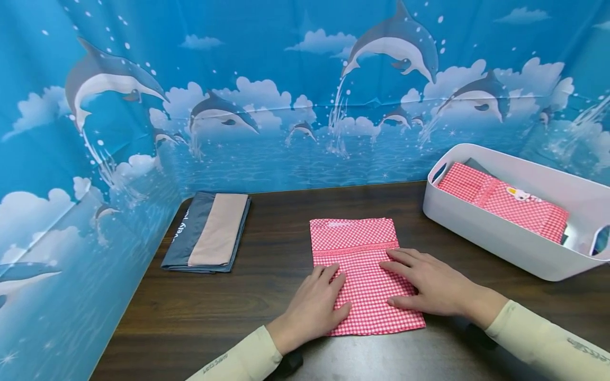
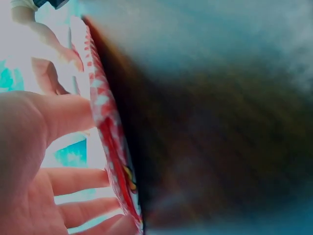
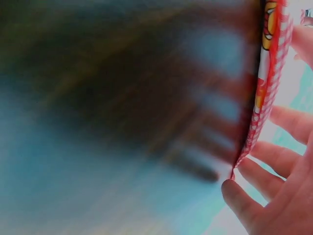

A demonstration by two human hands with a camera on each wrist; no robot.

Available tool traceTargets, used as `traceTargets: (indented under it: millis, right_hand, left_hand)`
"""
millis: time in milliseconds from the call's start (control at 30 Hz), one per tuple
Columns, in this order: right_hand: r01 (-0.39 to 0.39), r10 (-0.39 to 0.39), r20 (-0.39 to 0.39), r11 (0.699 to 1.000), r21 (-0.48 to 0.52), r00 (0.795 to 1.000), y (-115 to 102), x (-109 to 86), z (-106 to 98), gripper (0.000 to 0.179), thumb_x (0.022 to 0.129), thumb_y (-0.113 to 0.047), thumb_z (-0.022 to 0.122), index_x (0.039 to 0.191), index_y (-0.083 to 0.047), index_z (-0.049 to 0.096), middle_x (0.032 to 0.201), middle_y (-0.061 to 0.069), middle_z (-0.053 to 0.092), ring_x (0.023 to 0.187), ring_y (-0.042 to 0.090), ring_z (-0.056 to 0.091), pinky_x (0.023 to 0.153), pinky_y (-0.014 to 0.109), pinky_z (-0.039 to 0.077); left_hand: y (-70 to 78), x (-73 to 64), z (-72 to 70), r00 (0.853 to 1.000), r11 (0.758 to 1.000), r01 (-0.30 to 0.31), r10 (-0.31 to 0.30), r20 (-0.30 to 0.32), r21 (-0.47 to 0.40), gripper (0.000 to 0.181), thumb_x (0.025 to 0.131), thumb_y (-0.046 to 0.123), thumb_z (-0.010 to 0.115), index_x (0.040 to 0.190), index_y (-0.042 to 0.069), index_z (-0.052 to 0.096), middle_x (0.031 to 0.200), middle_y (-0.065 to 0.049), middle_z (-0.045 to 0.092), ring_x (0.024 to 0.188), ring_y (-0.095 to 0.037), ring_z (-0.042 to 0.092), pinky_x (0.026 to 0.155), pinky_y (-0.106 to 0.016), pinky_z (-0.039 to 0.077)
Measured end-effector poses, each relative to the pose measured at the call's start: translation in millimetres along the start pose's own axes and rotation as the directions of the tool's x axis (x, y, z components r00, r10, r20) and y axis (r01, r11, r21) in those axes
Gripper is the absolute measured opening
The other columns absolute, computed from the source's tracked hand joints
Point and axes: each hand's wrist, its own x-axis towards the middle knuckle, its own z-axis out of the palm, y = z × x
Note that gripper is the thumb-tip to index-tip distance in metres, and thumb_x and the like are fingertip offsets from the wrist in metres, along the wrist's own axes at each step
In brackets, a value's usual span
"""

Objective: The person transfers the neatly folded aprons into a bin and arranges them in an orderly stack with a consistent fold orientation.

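A folded red-and-white checked cloth (image 1: 367,286) lies flat on the dark wooden table, with a lace-like band across its upper part. My left hand (image 1: 314,304) rests on its left side, fingers spread and fairly straight. On the right side, my right hand (image 1: 431,283) touches the cloth with its fingertips, thumb held apart. The left wrist view shows the cloth's edge (image 2: 105,98) close up, with the left fingers (image 2: 80,181) against its top layer. In the right wrist view, printed yellow and red patches show along the edge, beside the right fingers (image 3: 274,161).
To the left lies a folded dark grey cloth (image 1: 195,233) with a beige panel and white lettering. A white plastic bin (image 1: 486,238) at the right holds another checked cloth (image 1: 510,203) with a rabbit-like print. Behind the table hangs a blue dolphin curtain (image 1: 286,47).
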Motion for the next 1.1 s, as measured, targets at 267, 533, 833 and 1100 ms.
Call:
traceTargets:
  millis: [267,533,833,1100]
  right_hand:
    - [-0.017,0.017,-0.020,1.000,-0.004,1.000,6,-13.9,1,0.085,0.090,-0.076,0.068,0.158,-0.026,0.056,0.166,0.011,0.051,0.151,0.043,0.048,0.114,0.071,0.046]
    - [-0.045,0.047,-0.074,0.999,0.017,0.996,6,-17.5,2,0.084,0.090,-0.076,0.069,0.156,-0.024,0.059,0.164,0.011,0.052,0.149,0.041,0.051,0.113,0.069,0.048]
    - [-0.299,0.328,-0.053,0.907,0.297,0.943,23,-32.1,-31,0.072,0.097,-0.057,0.075,0.146,-0.005,0.062,0.142,0.022,0.066,0.127,0.041,0.064,0.098,0.062,0.058]
    - [-0.413,0.414,0.084,0.826,0.384,0.906,40,-42.7,-35,0.072,0.099,-0.055,0.072,0.146,-0.002,0.060,0.139,0.020,0.068,0.122,0.034,0.066,0.093,0.052,0.060]
  left_hand:
    - [2.5,5.2,3.3,1.000,0.999,-0.014,0.015,0.027,-0.030,0.054,0.103,0.039,0.067,0.148,0.010,0.064,0.156,-0.012,0.059,0.138,-0.028,0.055,0.108,-0.045,0.053]
    - [2.4,4.5,1.6,1.000,0.993,0.013,-0.013,0.003,-0.120,0.057,0.100,0.035,0.072,0.148,0.006,0.063,0.157,-0.017,0.056,0.139,-0.030,0.054,0.111,-0.048,0.052]
    - [-6.5,-4.5,-27.2,0.972,0.824,0.229,-0.226,0.070,-0.518,0.062,0.096,0.030,0.075,0.146,-0.003,0.059,0.156,-0.024,0.052,0.142,-0.040,0.049,0.112,-0.064,0.046]
    - [-12.5,-9.3,-29.9,0.957,0.785,0.291,-0.237,0.169,-0.547,0.063,0.095,0.034,0.075,0.146,0.000,0.061,0.155,-0.022,0.054,0.136,-0.037,0.045,0.110,-0.066,0.041]
